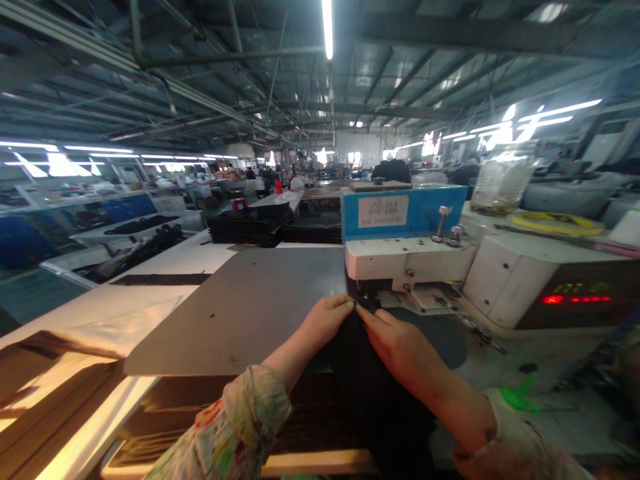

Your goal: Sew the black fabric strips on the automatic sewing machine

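My left hand [330,316] is closed, thumb and fingers pinching the upper edge of a black sheet of material [364,380]. My right hand [396,335] meets it from the other side, its fingers pressed together along the same edge, fingertips almost touching the left thumb. The sheet hangs down toward me over the front edge of a grey metal plate [235,300]. Just beyond my right hand is the working head of a white and blue machine [405,257], with a small metal clamp [425,299] beneath it. The material's far end is hidden under the machine.
Stacks of black pieces [250,225] lie behind the plate. Below it, a tray [320,461] holds brown pieces. To the right stand a control box [560,287] with red digits, a clear jar [503,180], a yellow ring [557,225] and a green funnel-like item [521,395].
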The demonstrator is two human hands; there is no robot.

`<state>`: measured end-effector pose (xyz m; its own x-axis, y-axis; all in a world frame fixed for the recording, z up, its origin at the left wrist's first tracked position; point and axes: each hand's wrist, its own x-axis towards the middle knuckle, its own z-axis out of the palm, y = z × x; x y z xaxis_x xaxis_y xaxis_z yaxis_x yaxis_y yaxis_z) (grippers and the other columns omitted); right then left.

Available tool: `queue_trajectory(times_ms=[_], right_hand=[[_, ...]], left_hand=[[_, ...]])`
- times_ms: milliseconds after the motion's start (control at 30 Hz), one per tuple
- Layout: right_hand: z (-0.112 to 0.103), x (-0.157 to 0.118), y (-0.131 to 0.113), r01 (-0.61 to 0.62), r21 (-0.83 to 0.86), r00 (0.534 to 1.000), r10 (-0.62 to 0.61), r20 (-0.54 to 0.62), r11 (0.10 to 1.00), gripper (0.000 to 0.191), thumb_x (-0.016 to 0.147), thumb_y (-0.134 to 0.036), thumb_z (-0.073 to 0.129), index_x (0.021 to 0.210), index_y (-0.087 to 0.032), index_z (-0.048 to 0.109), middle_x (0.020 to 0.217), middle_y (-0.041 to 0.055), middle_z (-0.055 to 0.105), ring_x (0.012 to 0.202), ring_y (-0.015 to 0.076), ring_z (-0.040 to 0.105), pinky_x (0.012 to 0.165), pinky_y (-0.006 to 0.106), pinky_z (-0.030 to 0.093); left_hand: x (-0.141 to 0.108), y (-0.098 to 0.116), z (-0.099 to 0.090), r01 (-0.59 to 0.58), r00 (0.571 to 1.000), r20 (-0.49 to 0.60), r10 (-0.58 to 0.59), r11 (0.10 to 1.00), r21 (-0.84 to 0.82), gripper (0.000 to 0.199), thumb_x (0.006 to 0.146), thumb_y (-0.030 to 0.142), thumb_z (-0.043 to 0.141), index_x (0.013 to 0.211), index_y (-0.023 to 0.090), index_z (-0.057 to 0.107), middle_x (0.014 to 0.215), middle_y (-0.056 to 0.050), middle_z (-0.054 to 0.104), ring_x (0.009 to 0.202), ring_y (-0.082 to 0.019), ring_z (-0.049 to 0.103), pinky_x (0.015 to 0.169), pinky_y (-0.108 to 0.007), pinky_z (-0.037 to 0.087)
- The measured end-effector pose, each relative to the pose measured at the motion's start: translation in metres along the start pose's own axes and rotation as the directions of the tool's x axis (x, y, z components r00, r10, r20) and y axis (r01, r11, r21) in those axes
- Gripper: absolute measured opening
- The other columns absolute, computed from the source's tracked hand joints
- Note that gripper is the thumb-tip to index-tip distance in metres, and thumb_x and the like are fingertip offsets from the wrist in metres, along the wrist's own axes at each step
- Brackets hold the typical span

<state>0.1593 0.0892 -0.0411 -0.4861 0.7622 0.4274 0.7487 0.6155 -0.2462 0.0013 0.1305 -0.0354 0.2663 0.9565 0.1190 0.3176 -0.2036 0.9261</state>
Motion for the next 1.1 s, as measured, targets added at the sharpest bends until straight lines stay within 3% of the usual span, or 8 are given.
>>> queue_trajectory(times_ms=[100, 200, 267, 367, 500, 1100], right_hand=[[0.002, 0.003, 0.006, -0.049, 0.112, 0.998, 0.053, -0.033, 0.993, 0.04, 0.084, -0.014, 0.031, 0.121, -0.015, 0.046, 0.093, 0.0095, 0.061, 0.082, 0.0185, 0.06, 0.072, 0.029, 0.049], [0.002, 0.009, 0.018, -0.142, 0.193, 0.989, 0.145, 0.002, 0.971, 0.035, 0.083, -0.018, 0.036, 0.113, -0.015, 0.054, 0.097, 0.0099, 0.063, 0.088, 0.0193, 0.059, 0.079, 0.031, 0.047], [0.001, 0.015, 0.028, -0.206, 0.23, 0.979, 0.2, 0.05, 0.951, 0.033, 0.082, -0.019, 0.039, 0.109, -0.013, 0.058, 0.101, 0.011, 0.063, 0.094, 0.0206, 0.058, 0.084, 0.033, 0.044], [0.0, 0.023, 0.041, -0.265, 0.282, 0.963, 0.24, 0.123, 0.922, 0.032, 0.08, -0.021, 0.041, 0.106, -0.015, 0.06, 0.103, 0.0092, 0.063, 0.098, 0.0206, 0.057, 0.086, 0.034, 0.043], [0.001, 0.032, 0.048, -0.294, 0.284, 0.954, 0.26, 0.151, 0.913, 0.03, 0.079, -0.023, 0.044, 0.103, -0.02, 0.062, 0.102, 0.0053, 0.064, 0.096, 0.0195, 0.058, 0.087, 0.034, 0.043], [0.004, 0.039, 0.036, -0.277, 0.071, 0.959, 0.271, 0.08, 0.958, 0.033, 0.081, -0.024, 0.041, 0.106, -0.013, 0.06, 0.105, 0.01, 0.063, 0.096, 0.0227, 0.058, 0.084, 0.034, 0.044]], left_hand=[[0.001, 0.0, 0.003, -0.043, 0.996, -0.071, 0.058, 0.98, 0.194, 0.021, 0.076, 0.031, 0.043, 0.066, 0.016, 0.055, 0.063, 0.001, 0.054, 0.066, -0.014, 0.051, 0.062, -0.024, 0.04], [-0.001, 0.001, 0.005, -0.121, 0.966, -0.158, 0.203, 0.9, 0.418, 0.012, 0.075, 0.024, 0.046, 0.075, 0.017, 0.055, 0.075, -0.001, 0.055, 0.074, -0.014, 0.051, 0.069, -0.026, 0.04], [-0.003, 0.002, 0.007, -0.195, 0.947, -0.114, 0.3, 0.821, 0.536, 0.01, 0.074, 0.02, 0.048, 0.08, 0.018, 0.056, 0.081, -0.001, 0.056, 0.08, -0.015, 0.05, 0.073, -0.027, 0.04], [-0.006, 0.003, 0.009, -0.261, 0.947, 0.024, 0.32, 0.723, 0.64, 0.013, 0.077, 0.02, 0.047, 0.081, 0.02, 0.059, 0.084, -0.002, 0.057, 0.083, -0.015, 0.051, 0.075, -0.027, 0.04], [-0.011, 0.006, 0.008, -0.221, 0.961, 0.046, 0.271, 0.665, 0.714, 0.018, 0.078, 0.025, 0.047, 0.089, 0.021, 0.06, 0.089, -0.003, 0.056, 0.085, -0.017, 0.05, 0.076, -0.029, 0.041], [-0.02, 0.005, 0.007, -0.2, 0.965, 0.067, 0.255, 0.54, 0.818, 0.033, 0.081, 0.045, 0.042, 0.103, 0.023, 0.055, 0.095, -0.006, 0.052, 0.092, -0.022, 0.046, 0.076, -0.035, 0.038]])
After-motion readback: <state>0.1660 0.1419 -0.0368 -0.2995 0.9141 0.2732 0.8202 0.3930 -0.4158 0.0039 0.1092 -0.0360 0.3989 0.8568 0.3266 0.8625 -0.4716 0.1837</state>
